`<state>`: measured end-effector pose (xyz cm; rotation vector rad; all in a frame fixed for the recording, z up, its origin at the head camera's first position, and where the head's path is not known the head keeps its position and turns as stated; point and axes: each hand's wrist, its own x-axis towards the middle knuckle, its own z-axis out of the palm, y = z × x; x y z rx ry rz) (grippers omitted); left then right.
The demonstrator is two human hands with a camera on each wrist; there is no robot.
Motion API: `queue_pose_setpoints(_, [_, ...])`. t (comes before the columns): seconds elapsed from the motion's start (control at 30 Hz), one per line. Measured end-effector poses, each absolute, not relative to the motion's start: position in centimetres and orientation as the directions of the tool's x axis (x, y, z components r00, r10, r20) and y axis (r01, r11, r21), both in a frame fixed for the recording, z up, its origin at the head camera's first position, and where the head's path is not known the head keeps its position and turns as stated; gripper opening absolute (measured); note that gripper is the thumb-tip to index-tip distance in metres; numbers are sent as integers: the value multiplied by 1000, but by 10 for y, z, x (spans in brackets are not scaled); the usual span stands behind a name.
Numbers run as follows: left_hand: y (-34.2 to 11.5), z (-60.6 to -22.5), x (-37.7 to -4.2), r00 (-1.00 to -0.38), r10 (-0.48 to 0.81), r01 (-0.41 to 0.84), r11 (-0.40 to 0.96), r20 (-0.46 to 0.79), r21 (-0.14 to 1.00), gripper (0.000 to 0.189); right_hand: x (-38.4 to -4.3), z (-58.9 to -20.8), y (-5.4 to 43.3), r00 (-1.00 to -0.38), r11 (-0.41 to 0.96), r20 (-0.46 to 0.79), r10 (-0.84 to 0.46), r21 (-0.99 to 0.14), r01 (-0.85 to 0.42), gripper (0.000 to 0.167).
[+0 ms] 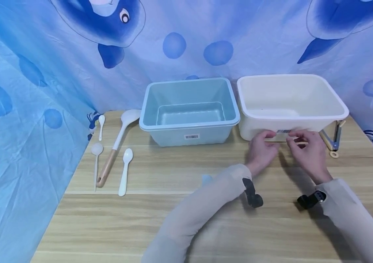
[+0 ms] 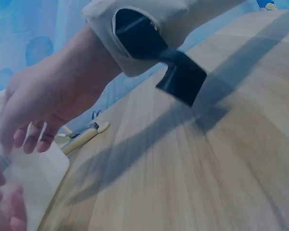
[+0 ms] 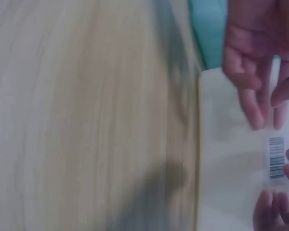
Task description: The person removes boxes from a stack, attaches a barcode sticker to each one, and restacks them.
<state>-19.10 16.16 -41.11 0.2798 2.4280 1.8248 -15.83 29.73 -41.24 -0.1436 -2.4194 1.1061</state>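
The white bin [image 1: 332,113] stands at the back right, with a barcode label [image 3: 276,158] on its front wall. My left hand [image 1: 263,150] is at the label's left end, its fingers extended beside the wall in the right wrist view. From the label's other side reaches my right hand [image 1: 309,152], fingers loosely bent, thumb and fingertips close to the label. Nothing is visible between the fingers of either hand. Whether the fingertips touch the bin cannot be told.
A light blue bin [image 1: 189,126] stands left of the white one. On the left lie a large ladle [image 1: 117,140], two spoons [image 1: 125,171] [image 1: 101,126] and a thin skimmer-like utensil [image 1: 96,157]. Metal-and-wood tongs [image 1: 334,140] lie right of the white bin. A pale blue piece [image 1: 207,179] is partly behind my left sleeve.
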Motion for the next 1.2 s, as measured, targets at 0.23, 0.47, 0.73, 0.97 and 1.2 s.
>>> queue_pose_setpoints(0.23, [166, -415, -197, -951, 296, 162, 238, 87, 958, 40, -166, -417, 302, -952, 43, 117, 284, -993, -109, 11])
queue_pose_setpoints(0.47, [172, -416, -197, -966, 260, 95, 299, 15, 950, 38, -170, -423, 302, -971, -166, -8, 238, -986, -32, 13])
queue_pose_setpoints(0.73, [171, -421, -197, -970, 245, 81, 355, -9, 931, 37, -168, -428, 304, -965, -67, -137, 223, -990, 125, 13])
queue_pose_setpoints(0.97, [151, -410, -186, -928, 373, 80, 257, -22, 963, 40, -154, -416, 309, -985, 65, -90, 146, -993, 100, 12])
queue_pose_setpoints(1.2, [83, -375, -176, -835, 544, 193, 145, 85, 970, 36, -140, -369, 305, -967, 396, 246, 68, -896, -200, 15])
